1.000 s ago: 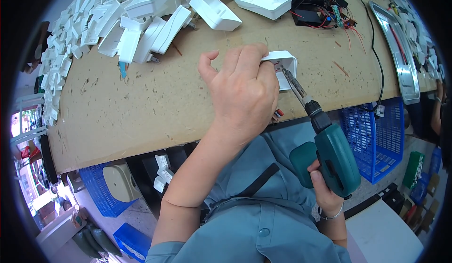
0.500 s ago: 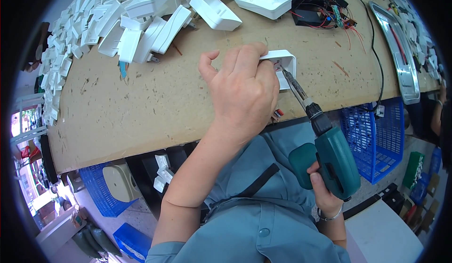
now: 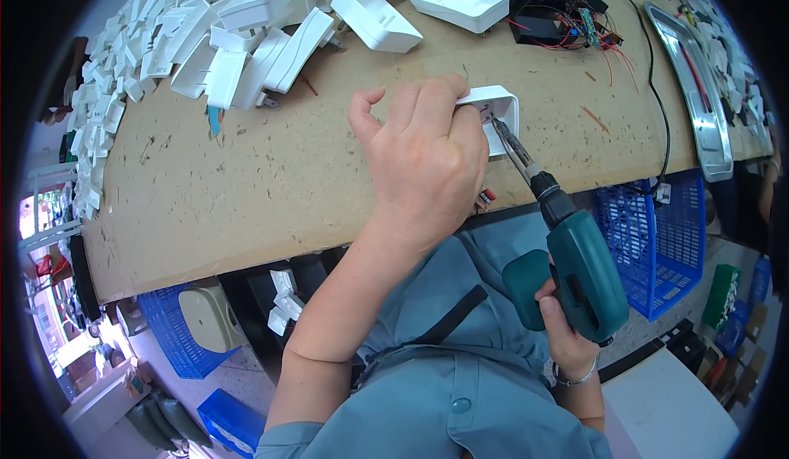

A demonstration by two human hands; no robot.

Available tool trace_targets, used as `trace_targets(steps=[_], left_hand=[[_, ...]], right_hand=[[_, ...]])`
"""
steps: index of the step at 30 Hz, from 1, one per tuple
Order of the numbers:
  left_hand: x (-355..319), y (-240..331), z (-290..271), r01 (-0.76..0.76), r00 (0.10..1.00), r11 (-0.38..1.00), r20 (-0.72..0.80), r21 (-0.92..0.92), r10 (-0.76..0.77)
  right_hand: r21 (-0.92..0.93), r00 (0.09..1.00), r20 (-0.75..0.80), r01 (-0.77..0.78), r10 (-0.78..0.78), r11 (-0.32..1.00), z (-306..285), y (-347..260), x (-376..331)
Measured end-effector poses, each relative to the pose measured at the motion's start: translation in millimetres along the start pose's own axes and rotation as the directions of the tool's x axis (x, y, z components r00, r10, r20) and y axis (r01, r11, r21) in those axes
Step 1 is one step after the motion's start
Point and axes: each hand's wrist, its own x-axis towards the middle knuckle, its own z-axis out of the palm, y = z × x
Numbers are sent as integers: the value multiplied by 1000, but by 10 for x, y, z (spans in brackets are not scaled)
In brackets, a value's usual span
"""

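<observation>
So the left hand is back-up in a firm grip, knuckles bent, with the little finger poking out left of the grip, kinda fancy tbh. Left forearm slants in from below-left of that grip, bare, elbow bent. Right hand is lower and off to the right, fingers wrapped tight, thumb up front, right wrist right below its grip.

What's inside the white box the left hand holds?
The metal tip of the green tool reaches in; details there are too small to tell. The left hand covers the left part.
</observation>
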Motion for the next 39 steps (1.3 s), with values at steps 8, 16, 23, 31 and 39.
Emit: trace_targets(steps=[8, 16, 23, 31, 39], left_hand=[[-11, 0, 1, -21, 1000, 1000, -8, 14, 21], [-16, -3, 10, -25, 1000, 1000, -19, 11, 25], [-16, 6, 3, -18, 1000, 1000, -12, 8, 18], [5, 4, -4, 9, 1000, 1000, -8, -6, -9], [1, 5, 5, -1, 1000, 1000, -18, 8, 2]], right_hand=[[-47, 998, 51, 51, -48, 998, -25, -22, 29], [0, 997, 55, 54, -54, 999, 0, -26, 41], [78, 996, -31, 83, -80, 994, 56, -84, 92], [70, 997, -4, 75, -75, 995, 33, -122, 65], [99, 997, 24, 65, -68, 993, 18, -102, 98]])
